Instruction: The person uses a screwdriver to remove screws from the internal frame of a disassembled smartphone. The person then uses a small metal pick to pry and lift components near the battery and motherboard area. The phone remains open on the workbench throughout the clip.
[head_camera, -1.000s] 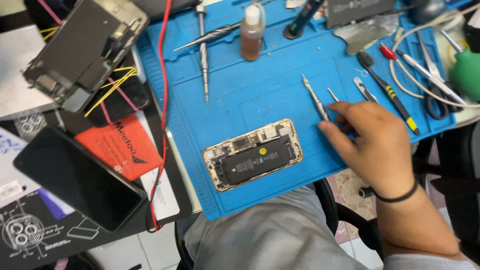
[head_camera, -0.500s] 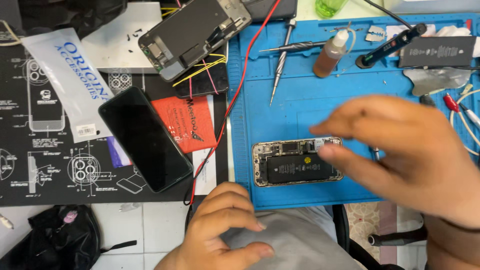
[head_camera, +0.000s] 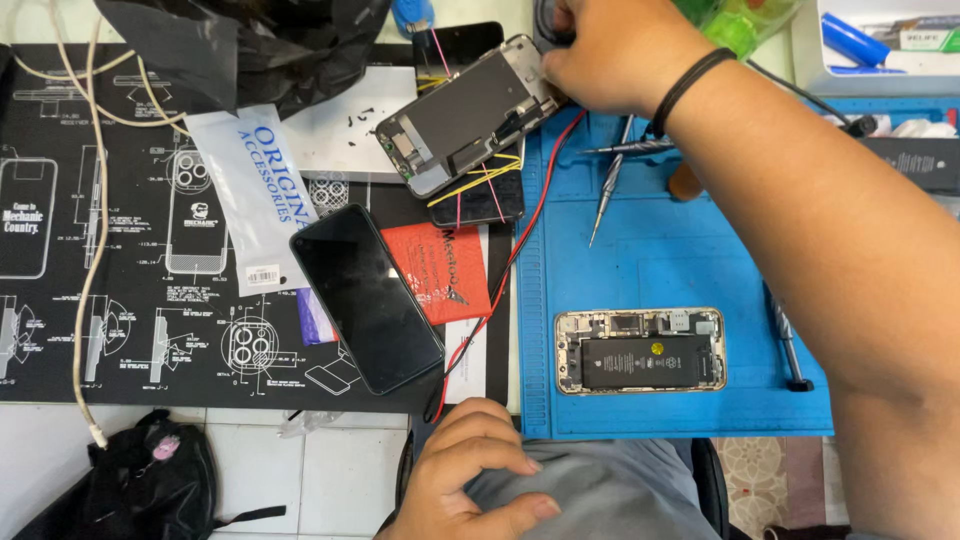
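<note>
- The right hand (head_camera: 610, 55) is stretched across the blue mat (head_camera: 680, 270) to the far edge; its fingers are curled at the corner of the display panel (head_camera: 465, 115), which is touched there. Whether the panel is pinched cannot be told, since the fingertips are hidden.
- The panel is seen tilted, back side up, just left of those fingers, propped over a dark unit with yellow and red wires (head_camera: 480, 185).
- The left hand (head_camera: 470, 475) is rested on the grey lap, fingers loosely bent, nothing held.
- The opened phone (head_camera: 640, 350) is laid flat on the mat, well below the right fingers and up-right of the left ones.
- A black phone (head_camera: 365, 295) is laid slantwise, above the left fingers.
- A red square packet (head_camera: 440, 270) is tucked beside it, partly under a red cable (head_camera: 500, 280).
- A long white sachet with blue lettering (head_camera: 250, 195) is placed further left, on the black diagram mat (head_camera: 100, 300).
- Screwdrivers (head_camera: 605, 195) are found just below the right wrist.
</note>
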